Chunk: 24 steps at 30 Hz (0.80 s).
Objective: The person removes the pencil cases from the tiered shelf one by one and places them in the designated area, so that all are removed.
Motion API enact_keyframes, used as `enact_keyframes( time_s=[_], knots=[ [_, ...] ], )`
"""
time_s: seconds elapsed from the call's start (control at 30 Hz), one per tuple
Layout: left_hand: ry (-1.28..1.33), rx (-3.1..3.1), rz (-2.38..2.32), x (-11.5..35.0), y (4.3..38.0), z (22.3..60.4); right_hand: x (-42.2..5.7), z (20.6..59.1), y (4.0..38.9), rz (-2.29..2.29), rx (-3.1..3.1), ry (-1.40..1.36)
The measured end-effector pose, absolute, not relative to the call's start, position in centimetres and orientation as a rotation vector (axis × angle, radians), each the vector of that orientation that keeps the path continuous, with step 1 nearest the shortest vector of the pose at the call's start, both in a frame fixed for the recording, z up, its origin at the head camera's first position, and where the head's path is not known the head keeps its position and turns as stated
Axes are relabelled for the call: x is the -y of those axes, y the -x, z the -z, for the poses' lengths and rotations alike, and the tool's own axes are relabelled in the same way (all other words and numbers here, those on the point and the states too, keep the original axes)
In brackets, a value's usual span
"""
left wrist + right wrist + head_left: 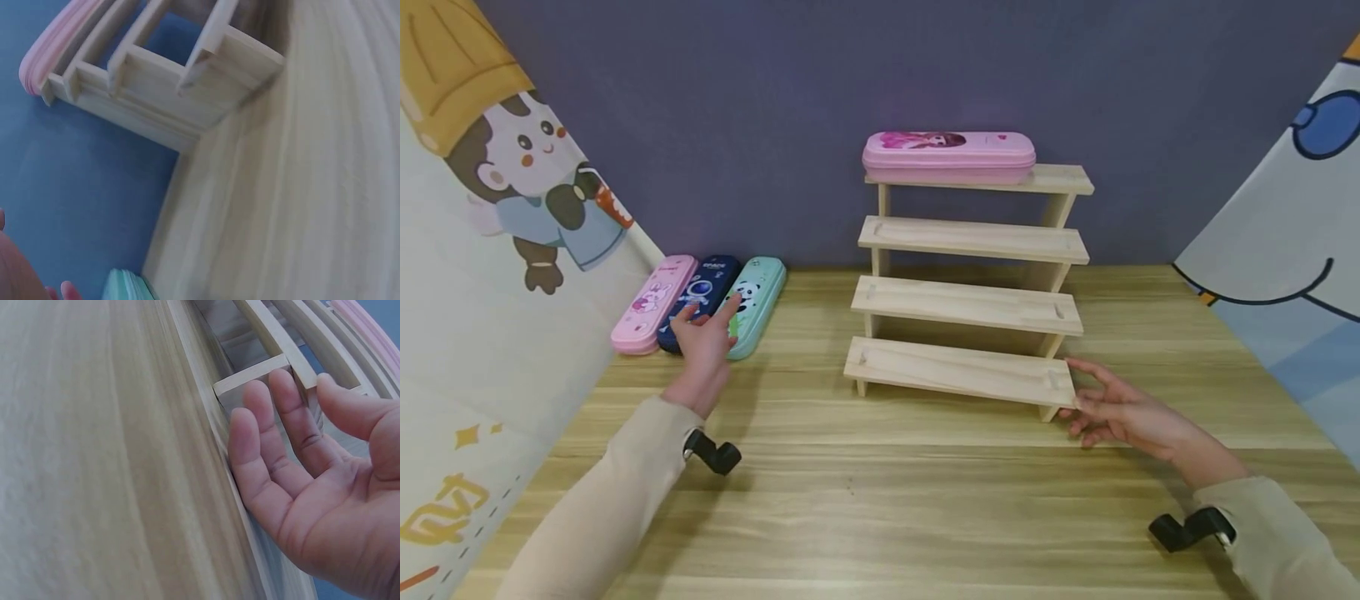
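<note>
My left hand (702, 348) is over the pencil cases at the left, fingers apart, nearest a mint-green panda case (765, 304) and a navy space case (706, 279). Whether its fingertips touch them I cannot tell. A pink case (651, 307) with a rabbit print lies beside the navy one. At the right, my right hand (1123, 414) holds the right end of the lowest step of a wooden stepped rack (958, 371), the thumb at the board's edge and the fingers (287, 394) below it. On the rack's top step lies another pink case (992, 157) with a girl print.
The rack stands on a wood-grain table (880, 500) near a dark blue back wall (760, 125). Printed cartoon panels (572, 350) border the table on the left and right. A black wrist mount (711, 452) sits on each sleeve.
</note>
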<state>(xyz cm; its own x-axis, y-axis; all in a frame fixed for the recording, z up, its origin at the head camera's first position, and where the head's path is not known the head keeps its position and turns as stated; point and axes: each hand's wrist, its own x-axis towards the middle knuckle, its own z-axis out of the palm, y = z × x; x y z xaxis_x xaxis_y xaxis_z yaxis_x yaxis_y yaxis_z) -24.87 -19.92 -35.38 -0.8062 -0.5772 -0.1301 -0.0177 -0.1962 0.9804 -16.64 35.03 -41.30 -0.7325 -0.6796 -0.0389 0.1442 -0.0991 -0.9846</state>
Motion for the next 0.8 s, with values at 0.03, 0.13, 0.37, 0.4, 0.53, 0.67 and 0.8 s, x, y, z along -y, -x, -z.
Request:
enact_keyframes(
  time_s=[0.03,0.13,0.37,0.4,0.53,0.67,0.8],
  knots=[
    [-0.669,1.693,2.090,19.6,25.0,35.0,-35.0,41.3,16.6,1.887,-1.611,0.591],
    [-0.607,1.682,2.164,18.4,25.6,33.9,-35.0,41.3,16.6,1.889,-1.605,0.596],
    [-0.337,1.759,2.296,15.5,26.8,31.5,-35.0,41.2,16.6,1.890,-1.590,0.597],
    [-0.294,1.791,2.306,15.1,27.0,31.1,-35.0,41.2,16.6,1.891,-1.586,0.600],
    [-0.166,1.871,2.308,13.5,27.9,29.8,-35.1,41.2,16.6,1.895,-1.582,0.611],
    [-0.122,1.853,2.320,11.9,29.2,28.7,-35.0,41.1,16.6,1.896,-1.598,0.592],
    [-0.078,1.788,2.358,10.2,30.6,27.7,-35.0,41.3,16.6,1.902,-1.580,0.590]
  ],
)
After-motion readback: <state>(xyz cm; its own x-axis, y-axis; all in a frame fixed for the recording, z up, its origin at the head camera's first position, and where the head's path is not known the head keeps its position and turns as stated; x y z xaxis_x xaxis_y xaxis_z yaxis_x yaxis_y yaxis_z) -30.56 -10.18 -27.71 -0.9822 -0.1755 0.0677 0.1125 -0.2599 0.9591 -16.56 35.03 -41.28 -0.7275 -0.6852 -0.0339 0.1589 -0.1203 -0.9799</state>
